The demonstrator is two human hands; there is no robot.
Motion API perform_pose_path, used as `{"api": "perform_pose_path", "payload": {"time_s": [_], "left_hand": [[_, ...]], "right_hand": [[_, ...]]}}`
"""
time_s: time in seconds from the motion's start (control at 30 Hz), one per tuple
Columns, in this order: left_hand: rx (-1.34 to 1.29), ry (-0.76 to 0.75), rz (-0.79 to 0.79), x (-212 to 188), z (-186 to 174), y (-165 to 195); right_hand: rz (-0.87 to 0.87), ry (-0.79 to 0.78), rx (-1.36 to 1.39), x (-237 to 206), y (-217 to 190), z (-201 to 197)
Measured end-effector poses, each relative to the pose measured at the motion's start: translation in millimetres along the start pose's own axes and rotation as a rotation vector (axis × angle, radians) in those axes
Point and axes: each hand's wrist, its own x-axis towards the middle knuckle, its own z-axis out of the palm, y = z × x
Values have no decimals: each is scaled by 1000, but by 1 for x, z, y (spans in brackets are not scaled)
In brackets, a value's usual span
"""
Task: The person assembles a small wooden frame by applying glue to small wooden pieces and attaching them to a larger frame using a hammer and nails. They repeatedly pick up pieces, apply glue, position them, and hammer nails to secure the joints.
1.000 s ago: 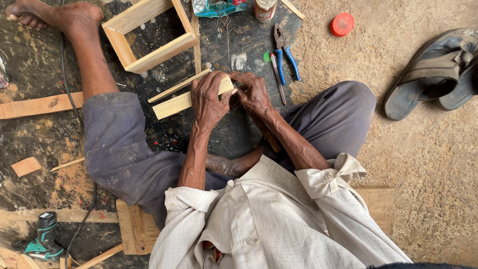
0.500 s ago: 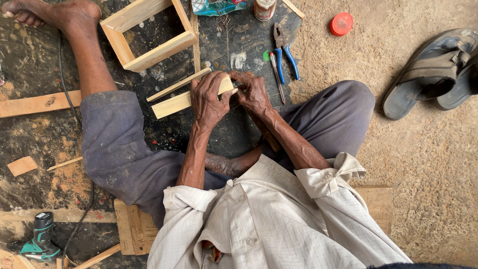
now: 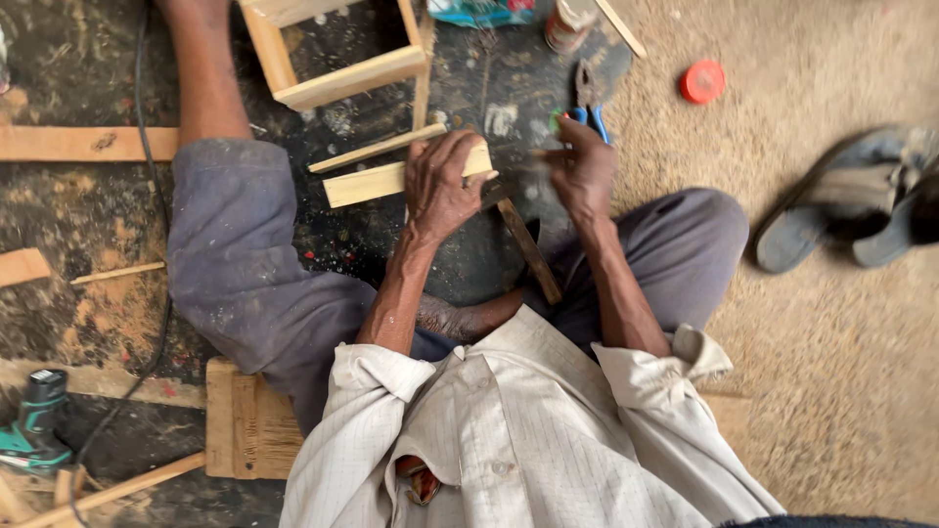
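On the dark floor between my knees, my left hand (image 3: 442,186) presses flat over the end of the pale wooden strip (image 3: 391,180), while my right hand (image 3: 584,168), blurred, grips a hammer handle (image 3: 529,250), so nailing looks unfinished.

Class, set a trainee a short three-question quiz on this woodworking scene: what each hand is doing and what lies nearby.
1. True or false: the left hand presses on a wooden strip.
2. What lies just beyond the right hand? A) blue-handled pliers B) a saw C) a paintbrush
3. What colour is the round cap on the sandy ground?

Key: 1 true; 2 A; 3 red.
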Motion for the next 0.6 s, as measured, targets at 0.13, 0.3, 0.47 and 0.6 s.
{"api": "perform_pose_path", "payload": {"time_s": [0.13,0.3,0.47,0.6], "left_hand": [[-13,-4,-8,0,-5,-3],[-4,-16,-17,-4,-9,-4],[-17,-7,-29,-5,-6,-10],[-66,-28,-55,-8,-1,-15]], "right_hand": [[-95,105,95,-7,-9,10],[-252,-21,44,-18,-39,38],[-344,29,77,-18,-44,48],[-93,47,-4,-21,-20,37]]}}
